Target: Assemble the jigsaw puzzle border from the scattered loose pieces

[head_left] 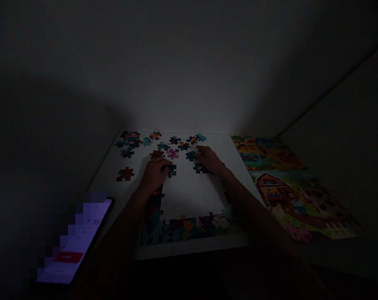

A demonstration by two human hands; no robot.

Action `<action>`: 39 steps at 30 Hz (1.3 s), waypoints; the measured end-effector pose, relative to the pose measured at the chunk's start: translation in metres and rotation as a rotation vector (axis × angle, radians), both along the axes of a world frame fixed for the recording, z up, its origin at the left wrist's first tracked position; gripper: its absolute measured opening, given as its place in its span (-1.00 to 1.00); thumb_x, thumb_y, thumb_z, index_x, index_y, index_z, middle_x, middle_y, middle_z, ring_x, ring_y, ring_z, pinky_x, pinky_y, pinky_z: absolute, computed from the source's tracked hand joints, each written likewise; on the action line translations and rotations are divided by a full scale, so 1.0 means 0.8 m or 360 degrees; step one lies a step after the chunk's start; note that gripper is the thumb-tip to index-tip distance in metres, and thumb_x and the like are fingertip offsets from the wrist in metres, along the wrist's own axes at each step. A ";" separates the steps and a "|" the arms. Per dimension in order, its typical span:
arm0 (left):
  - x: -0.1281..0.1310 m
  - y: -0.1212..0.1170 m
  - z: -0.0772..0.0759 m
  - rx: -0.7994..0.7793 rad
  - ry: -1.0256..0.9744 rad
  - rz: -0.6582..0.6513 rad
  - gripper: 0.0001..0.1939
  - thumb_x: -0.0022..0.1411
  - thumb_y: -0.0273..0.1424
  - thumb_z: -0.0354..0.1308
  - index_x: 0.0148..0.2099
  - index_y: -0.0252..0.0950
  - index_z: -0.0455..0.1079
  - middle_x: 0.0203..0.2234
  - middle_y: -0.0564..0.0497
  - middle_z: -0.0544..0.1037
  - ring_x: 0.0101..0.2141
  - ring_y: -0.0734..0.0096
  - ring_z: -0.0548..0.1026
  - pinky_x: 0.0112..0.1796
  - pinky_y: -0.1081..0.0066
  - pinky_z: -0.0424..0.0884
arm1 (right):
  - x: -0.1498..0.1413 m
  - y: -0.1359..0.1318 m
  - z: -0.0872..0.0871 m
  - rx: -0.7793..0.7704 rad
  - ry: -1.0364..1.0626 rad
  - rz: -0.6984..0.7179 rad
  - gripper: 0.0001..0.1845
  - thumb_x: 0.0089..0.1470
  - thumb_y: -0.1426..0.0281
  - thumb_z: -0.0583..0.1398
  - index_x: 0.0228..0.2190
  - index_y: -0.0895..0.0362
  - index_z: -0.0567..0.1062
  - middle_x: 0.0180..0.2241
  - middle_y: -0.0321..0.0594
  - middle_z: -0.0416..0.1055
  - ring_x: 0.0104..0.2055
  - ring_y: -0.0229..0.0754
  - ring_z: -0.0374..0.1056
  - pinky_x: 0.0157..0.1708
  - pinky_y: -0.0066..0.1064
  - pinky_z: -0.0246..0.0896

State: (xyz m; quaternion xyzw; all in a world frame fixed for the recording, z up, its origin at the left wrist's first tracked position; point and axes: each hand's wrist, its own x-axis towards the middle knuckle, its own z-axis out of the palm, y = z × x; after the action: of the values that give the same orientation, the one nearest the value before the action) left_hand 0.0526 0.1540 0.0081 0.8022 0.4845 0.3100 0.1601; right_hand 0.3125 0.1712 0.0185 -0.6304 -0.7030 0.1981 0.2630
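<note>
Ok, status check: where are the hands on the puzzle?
Left hand touching a dark piece; right hand by two pieces; phone off left.

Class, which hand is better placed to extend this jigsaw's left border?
Left: the left hand touches a dark piece just above the left border; the right hand sits farther away.

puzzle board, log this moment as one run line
left hand: on dark piece | right hand: beside blue piece | puzzle border: partly assembled

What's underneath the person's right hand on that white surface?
The right hand covers part of the white surface, so whatever lies directly beneath its palm is hidden. A dark jigsaw piece shows at its fingers, and a second dark piece just below them.
</note>
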 end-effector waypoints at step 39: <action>0.003 -0.001 0.002 -0.0043 0.0048 0.0031 -0.71 0.20 -0.54 0.03 -0.19 -0.22 0.57 -0.23 -0.03 0.59 -0.15 0.20 0.51 0.00 0.15 0.41 | -0.021 -0.021 0.003 -0.0142 0.1213 0.0014 -0.71 -0.20 0.24 0.28 -0.39 0.05 0.35 -0.41 -0.35 0.35 -0.37 -0.24 0.34 -0.34 -0.38 0.32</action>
State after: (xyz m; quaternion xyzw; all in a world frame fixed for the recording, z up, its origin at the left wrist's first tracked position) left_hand 0.0548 0.1535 0.0097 0.7998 0.4987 0.2928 0.1607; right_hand 0.2958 0.1544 0.0209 -0.5194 -0.5481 0.4497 0.4771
